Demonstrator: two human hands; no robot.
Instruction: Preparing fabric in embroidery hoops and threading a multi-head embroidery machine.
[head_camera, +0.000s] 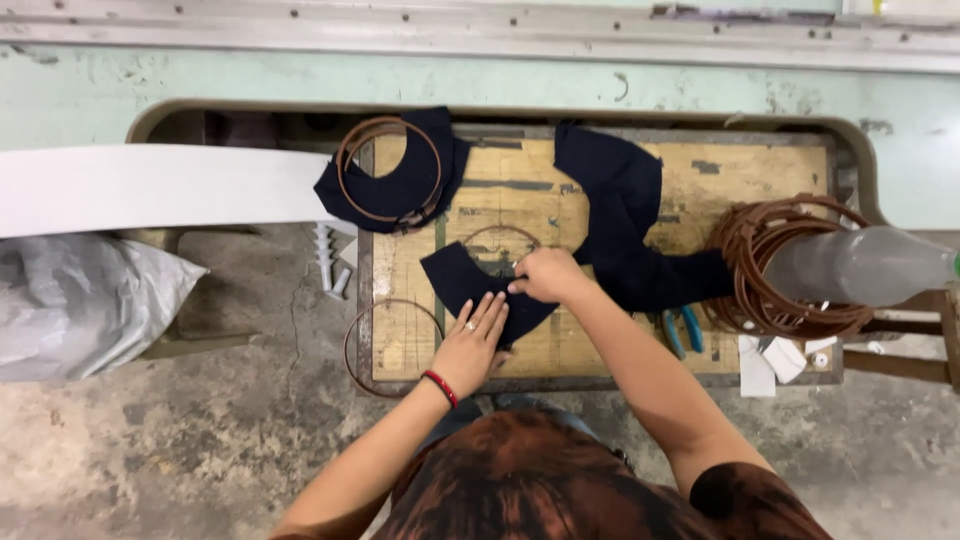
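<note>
My left hand (475, 335) lies flat, fingers spread, palm down on the dark cloth piece (470, 285), pinning its lower edge to the table (600, 340). Right hand (545, 275) sits just at 1 o'clock from the left, fingers curled in a narrow pinch at the cloth's upper right edge; what exactly is between the fingertips I can't tell, prob. cloth edge or ring. The cloth is near table centre, directly under both hands, long axis running approx. 10 to 4 o'clock. Left hand covers more of it; right is nearer the thin ring (500, 243) that touches the cloth at 12 o'clock.

Cloth: dark navy, matte, limp, with a curved scoop cut out of its top edge, so roughly crescent.

Around: another hoop (385, 345) hangs off the table edge at 9 o'clock from my left hand. At 11 o'clock, a hoop with dark fabric (395, 170). At 1–2 o'clock, a bigger dark fabric pile (625, 215). At 3 o'clock, stack of brown hoops (760, 260) round a grey cone, pliers (682, 330) below.
</note>
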